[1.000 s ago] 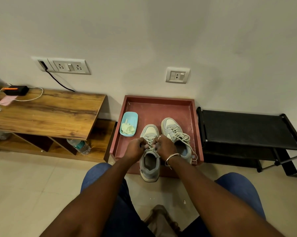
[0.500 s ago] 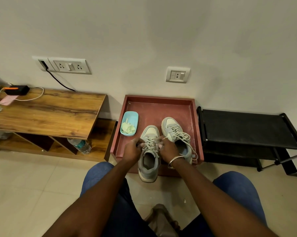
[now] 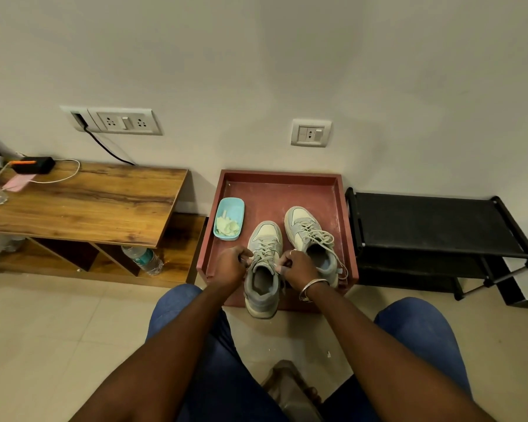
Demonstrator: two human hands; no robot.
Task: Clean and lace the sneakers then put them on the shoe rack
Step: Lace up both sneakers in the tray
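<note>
My left hand (image 3: pixel 230 266) and right hand (image 3: pixel 297 269), joined 1 s ago, now sit apart, each pinching lace (image 3: pixel 265 254) on the near sneaker (image 3: pixel 261 287); tightening, I judge.

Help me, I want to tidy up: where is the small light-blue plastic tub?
In the head view, the small light-blue plastic tub sits inside the red square tray, at its left wall, just left of the left grey lace-up sneaker.

The laces (image 3: pixel 265 254) of the near sneaker (image 3: pixel 261 301) are pinched by the left hand (image 3: pixel 230 266) and right hand (image 3: pixel 297 269). Its heel is seen overhanging the red tray (image 3: pixel 275 190), where the second sneaker (image 3: pixel 310 236) is set.
</note>
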